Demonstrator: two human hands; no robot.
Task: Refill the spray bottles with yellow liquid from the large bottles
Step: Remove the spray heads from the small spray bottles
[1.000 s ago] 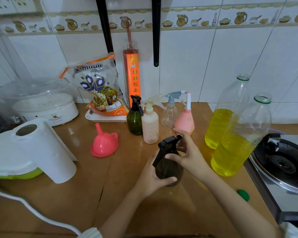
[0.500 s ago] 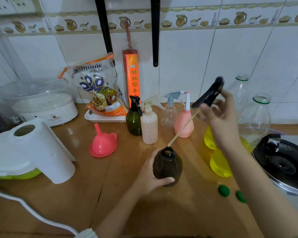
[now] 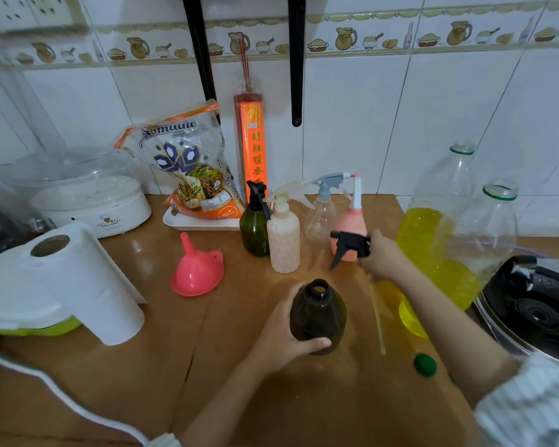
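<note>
A dark brown spray bottle [image 3: 318,317] stands uncapped at the counter's middle, and my left hand [image 3: 284,337] grips its side. My right hand [image 3: 384,258] holds the bottle's black trigger head [image 3: 349,248] low over the counter, in front of the pink spray bottle [image 3: 350,229]; its pale dip tube [image 3: 377,317] trails toward me. Two large clear bottles, both uncapped, hold yellow liquid at the right: a far one [image 3: 433,217] and a near one [image 3: 475,253]. A pink funnel [image 3: 197,272] lies left of the brown bottle.
A green spray bottle [image 3: 255,225], a cream one [image 3: 284,237] and a clear one [image 3: 323,214] stand in a row behind. A green cap [image 3: 425,365] lies near my right forearm. A paper roll [image 3: 88,285] lies at left; a black stove [image 3: 536,311] sits at right.
My right hand unscrewed the trigger head, lifted it with its tube out of the brown bottle, then brought it down to the right of the bottle. My left hand stayed on the bottle.
</note>
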